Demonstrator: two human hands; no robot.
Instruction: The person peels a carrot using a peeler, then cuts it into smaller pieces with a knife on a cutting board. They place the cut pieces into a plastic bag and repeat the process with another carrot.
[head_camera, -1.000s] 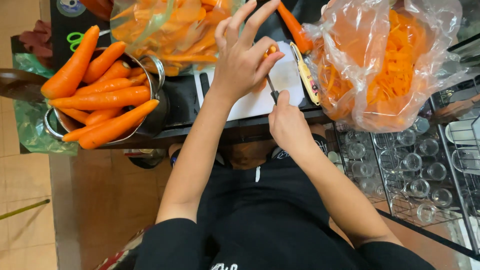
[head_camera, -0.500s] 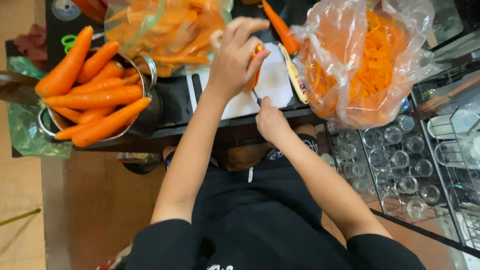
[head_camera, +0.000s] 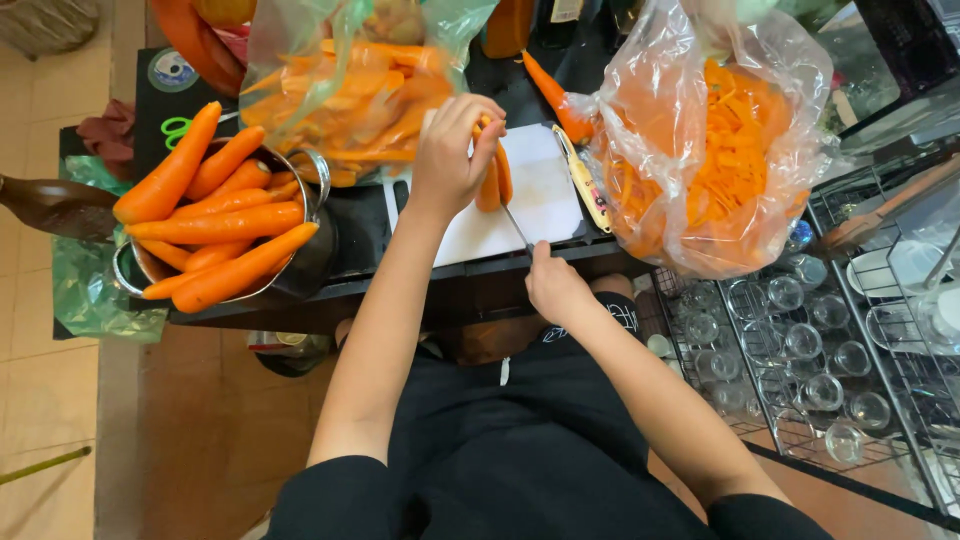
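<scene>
Carrot: the peeled carrot (head_camera: 490, 178) lies on the white cutting board (head_camera: 540, 205), near the board's far left part, with its long side pointing away from the person.
Left hand: the left hand (head_camera: 448, 160) is curled over the carrot's far end, fingers bent down on it, pinning it to the board.
Right hand: the right hand (head_camera: 553, 288) is closed around the handle of a knife (head_camera: 516, 228), near the board's front edge. The thin blade points up toward the carrot; I think the tip is right at the carrot, but it is too thin to be sure.
How to cut well: keep the left fingertips tucked in, away from the blade. Press the carrot flat so it does not roll. Cut slowly, and keep the knife over the board.
Pot: a metal pot (head_camera: 310, 165) on the left is piled with whole carrots (head_camera: 215, 222).
Bags: a clear bag of cut carrot pieces (head_camera: 720, 170) sits just right of the board. Another bag of carrot strips (head_camera: 340, 100) sits behind it on the left.
Peeler: a yellow peeler (head_camera: 582, 180) lies along the board's right edge.
Rack: a wire rack of glasses (head_camera: 800, 350) stands lower on the right.
</scene>
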